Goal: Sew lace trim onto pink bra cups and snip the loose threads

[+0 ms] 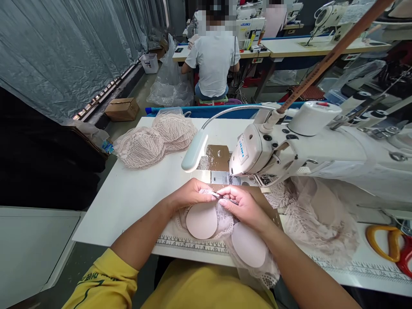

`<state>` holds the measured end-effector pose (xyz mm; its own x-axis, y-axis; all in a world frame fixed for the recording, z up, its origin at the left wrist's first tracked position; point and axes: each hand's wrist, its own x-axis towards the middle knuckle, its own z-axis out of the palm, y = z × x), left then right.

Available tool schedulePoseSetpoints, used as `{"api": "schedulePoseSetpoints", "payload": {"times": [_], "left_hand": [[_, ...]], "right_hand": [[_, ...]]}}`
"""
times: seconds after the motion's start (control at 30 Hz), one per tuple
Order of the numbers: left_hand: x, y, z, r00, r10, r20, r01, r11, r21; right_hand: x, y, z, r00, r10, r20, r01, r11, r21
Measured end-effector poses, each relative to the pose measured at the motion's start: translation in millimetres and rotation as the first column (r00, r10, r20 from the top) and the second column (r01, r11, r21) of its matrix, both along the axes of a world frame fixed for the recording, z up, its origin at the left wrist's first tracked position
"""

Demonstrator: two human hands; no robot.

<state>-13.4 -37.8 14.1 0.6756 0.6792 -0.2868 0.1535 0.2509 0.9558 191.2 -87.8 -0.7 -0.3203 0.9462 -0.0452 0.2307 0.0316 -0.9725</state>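
A pale pink lace bra (222,225) with two padded cups lies on the white sewing table (135,193) in front of me. My left hand (189,194) is closed, pinching the lace at the middle of the bra. My right hand (243,205) is closed on a small metal tool (222,197), thread snips or tweezers, whose tip meets the lace beside my left fingers. Both hands sit just in front of the needle area of the white Juki sewing machine (289,150).
A stack of finished lace bras (157,137) lies at the far left of the table. More lace pieces (318,219) lie under the machine arm. Orange-handled scissors (389,242) rest at the right. A gooseneck lamp (195,152) hangs over the work. A person sits ahead at another machine.
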Motion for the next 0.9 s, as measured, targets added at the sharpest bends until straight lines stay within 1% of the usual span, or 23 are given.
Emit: {"api": "schedulePoseSetpoints", "payload": {"times": [0.2,0.27,0.37,0.47,0.6,0.73,0.77,0.83,0.9], "left_hand": [[1,-1,3.9,0.999,-0.026,0.031,0.027,0.999,-0.039],[1,-1,3.1,0.999,-0.022,0.039,0.023,0.999,-0.042],[2,-1,0.0,0.999,-0.021,0.043,0.023,0.999,-0.043],[2,-1,-2.5,0.999,-0.049,0.012,0.050,0.998,-0.032],[3,-1,-2.9,0.996,-0.092,-0.016,0.092,0.996,0.008],[4,-1,-2.5,0.998,-0.042,-0.042,0.043,0.999,0.025],[4,-1,-2.4,0.999,-0.026,-0.044,0.026,1.000,0.017],[3,2,-2.2,0.999,-0.012,-0.039,0.012,1.000,-0.001],[2,6,-2.3,0.999,-0.021,-0.040,0.020,1.000,-0.003]], "right_hand": [[-2,-1,1.7,0.998,-0.059,0.020,0.058,0.998,0.041],[0,0,1.2,0.999,-0.045,0.000,0.045,0.999,0.020],[2,1,1.5,1.000,0.010,-0.029,-0.010,1.000,-0.007],[-1,2,3.2,1.000,0.029,-0.013,-0.029,1.000,-0.003],[-7,2,3.1,0.999,-0.012,0.045,0.012,1.000,0.010],[0,4,-0.2,0.994,-0.091,-0.058,0.086,0.993,-0.085],[4,4,-0.4,0.993,-0.107,-0.058,0.102,0.991,-0.092],[12,4,1.0,0.994,-0.106,0.030,0.108,0.992,-0.062],[20,4,4.7,0.978,-0.084,0.189,0.086,0.996,-0.006]]}}
